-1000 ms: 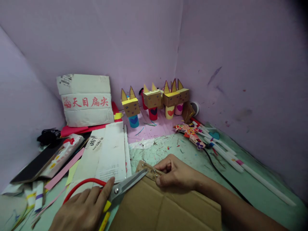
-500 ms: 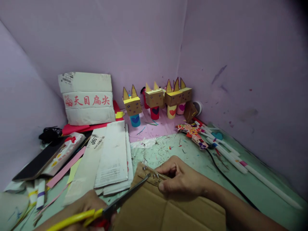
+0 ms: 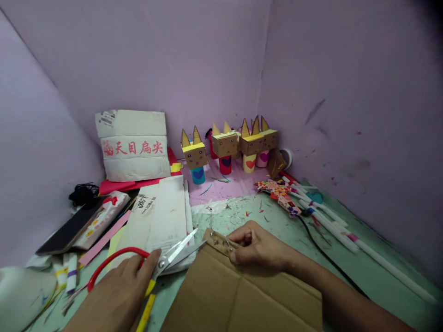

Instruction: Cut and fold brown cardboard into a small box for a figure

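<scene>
Mid-cut, by the look: your left hand [image 3: 117, 295] is clamped on the scissors [image 3: 173, 256], blades apart at the far-left corner of the cardboard [image 3: 242, 295] on the near desk [image 3: 277, 216], your right hand [image 3: 259, 249] pinching its stapled edge; the next snip calls for a steady sheet and clear fingers.

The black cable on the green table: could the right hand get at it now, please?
Likely yes: the thin black cable lies uncovered just beside the right hand, though that hand now pinches the brown cardboard sheet.
</scene>
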Available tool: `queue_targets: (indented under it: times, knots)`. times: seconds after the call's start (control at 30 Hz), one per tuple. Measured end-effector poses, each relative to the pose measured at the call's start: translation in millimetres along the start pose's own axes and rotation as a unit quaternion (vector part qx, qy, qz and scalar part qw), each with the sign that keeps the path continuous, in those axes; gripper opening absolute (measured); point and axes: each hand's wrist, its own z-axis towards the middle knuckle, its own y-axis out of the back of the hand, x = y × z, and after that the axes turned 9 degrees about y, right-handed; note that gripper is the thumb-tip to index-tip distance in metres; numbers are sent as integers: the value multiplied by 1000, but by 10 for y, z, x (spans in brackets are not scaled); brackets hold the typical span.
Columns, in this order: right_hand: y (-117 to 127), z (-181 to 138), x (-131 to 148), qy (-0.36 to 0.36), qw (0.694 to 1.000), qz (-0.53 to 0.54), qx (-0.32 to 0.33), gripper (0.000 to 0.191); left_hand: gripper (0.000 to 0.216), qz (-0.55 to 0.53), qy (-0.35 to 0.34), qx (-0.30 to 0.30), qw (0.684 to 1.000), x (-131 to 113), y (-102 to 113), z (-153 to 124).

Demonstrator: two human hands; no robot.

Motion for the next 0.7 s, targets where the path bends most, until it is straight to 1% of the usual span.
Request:
queue_targets:
  times: [0.07,0.13,0.3,0.37,0.53,0.6,0.63,0.67,0.7]
  knots:
    - [-9,-4,-7,2,1000,1,4,15,54,61,-1,23,998,-125,65,67]
    - [-12,-6,-16,0,1000,9,9,16,54,92,-13,30,995,-196,92,116]
    - [-37,-22,-19,10,1000,9,21,15,56,96,-57,17,994,-191,35,157]
    - [-60,-29,-14,14,999,13,26,16,56,95,-71,-3,993,-187,-8,166]
    - [-99,-29,-30,4,999,15,35,15,51,99,-90,-101,986,-179,-178,182]
    - [-98,-25,-47,2,999,15,35,14,52,71,-93,-110,987,-170,-217,187]
    - [-96,-24,-53,3,999,16,35,14,51,43,-87,-101,990,-175,-207,194]
    - [-95,-25,-57,5,999,18,36,13,48,-1,-77,-75,994,-191,-170,205]
    - [-96,-27,-57,7,999,21,36,12,43,-58,-64,-31,996,-219,-107,221]
